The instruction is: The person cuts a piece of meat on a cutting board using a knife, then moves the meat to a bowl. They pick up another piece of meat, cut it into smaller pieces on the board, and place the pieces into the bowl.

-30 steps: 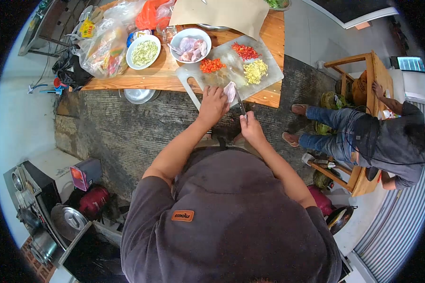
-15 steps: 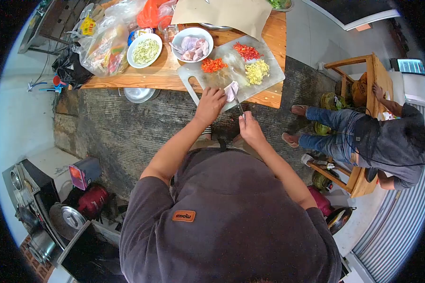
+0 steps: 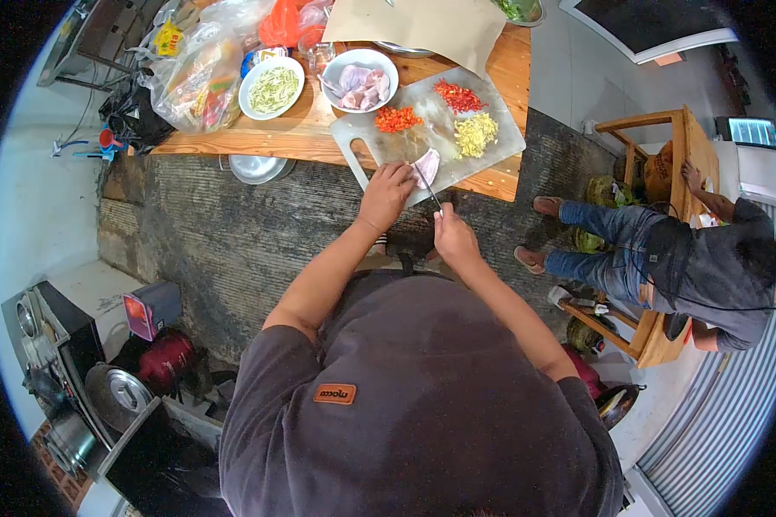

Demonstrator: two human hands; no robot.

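Note:
My right hand point(image 3: 457, 236) is closed round the handle of a knife point(image 3: 428, 187), its blade against a pale pink piece of raw meat point(image 3: 427, 164) on the marbled cutting board point(image 3: 356, 135). With bent fingers my left hand point(image 3: 387, 191) holds the meat at its left side, close to the board's near edge. Farther up the board lie chopped orange-red pepper point(image 3: 397, 119), chopped red chili point(image 3: 459, 96) and a pile of chopped pale yellow pieces point(image 3: 475, 134). A white bowl point(image 3: 328, 96) with raw meat stands just behind the board.
A bowl of sliced green vegetable point(image 3: 272, 90), plastic bags point(image 3: 200, 86) and brown paper point(image 3: 418, 26) share the wooden table point(image 3: 500, 183). Below its edge sits a lidded metal pot point(image 3: 257, 170). To the right, another person point(image 3: 707, 267) stands at a wooden bench point(image 3: 703, 155).
The view has shifted slightly, so the table appears a little to the right. The knife blade now lies a little farther left across the meat; both hands keep their holds.

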